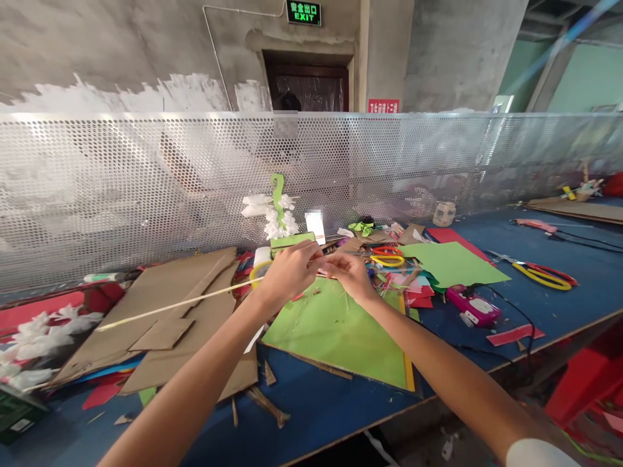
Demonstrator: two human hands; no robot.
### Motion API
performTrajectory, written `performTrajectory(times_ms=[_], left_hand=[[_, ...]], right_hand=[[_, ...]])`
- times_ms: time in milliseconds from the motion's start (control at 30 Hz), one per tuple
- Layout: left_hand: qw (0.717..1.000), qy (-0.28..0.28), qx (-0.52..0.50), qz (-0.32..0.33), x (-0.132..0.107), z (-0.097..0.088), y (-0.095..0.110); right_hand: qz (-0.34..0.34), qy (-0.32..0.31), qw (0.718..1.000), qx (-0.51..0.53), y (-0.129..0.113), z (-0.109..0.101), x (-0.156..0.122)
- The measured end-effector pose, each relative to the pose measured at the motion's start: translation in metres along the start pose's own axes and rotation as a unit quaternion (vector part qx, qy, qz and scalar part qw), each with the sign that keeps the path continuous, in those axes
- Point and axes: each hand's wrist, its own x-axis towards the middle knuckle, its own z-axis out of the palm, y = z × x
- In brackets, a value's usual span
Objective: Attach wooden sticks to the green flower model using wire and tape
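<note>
My left hand and my right hand meet fingertip to fingertip over the green sheet. A long, thin, pale stick slants from the left up to my left hand, whose fingers are closed on its near end. The fingers of my right hand are pinched at the same spot; what they grip is hidden. Just behind my hands stands a green hook-shaped cutout with white crumpled paper tufts around it. A roll of yellow tape lies beside my left hand.
Brown cardboard covers the left side. Orange-and-yellow scissors lie among paper scraps behind my right hand; larger scissors rest farther right. A magenta device, cables and a pink glue gun are there too. A perforated metal screen borders the blue table.
</note>
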Motion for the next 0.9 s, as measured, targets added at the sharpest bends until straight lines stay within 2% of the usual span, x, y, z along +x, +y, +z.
performTrajectory(times_ms=[167,300,467,567,733,900], left_hand=[[0.999,-0.020,0.037,0.016,-0.002,0.005,0.003],[0.999,-0.034,0.012,0.022,-0.001,0.005,0.002],[0.998,-0.039,-0.033,-0.022,0.003,0.000,0.000],[0.999,-0.033,-0.036,-0.023,0.004,-0.001,-0.001],[1.000,-0.014,-0.023,-0.003,0.003,0.008,-0.005],[0.999,-0.026,-0.026,0.012,0.002,0.015,-0.005]], right_hand=[[0.013,0.013,1.000,0.013,0.002,-0.001,0.000],[0.015,0.018,1.000,0.007,0.004,-0.002,0.001],[0.009,0.017,1.000,-0.003,0.005,-0.002,0.001],[0.001,0.011,1.000,-0.014,0.002,-0.001,-0.001],[0.001,0.015,1.000,-0.011,-0.002,-0.002,0.000],[0.012,0.042,0.999,0.004,-0.001,-0.003,0.002]])
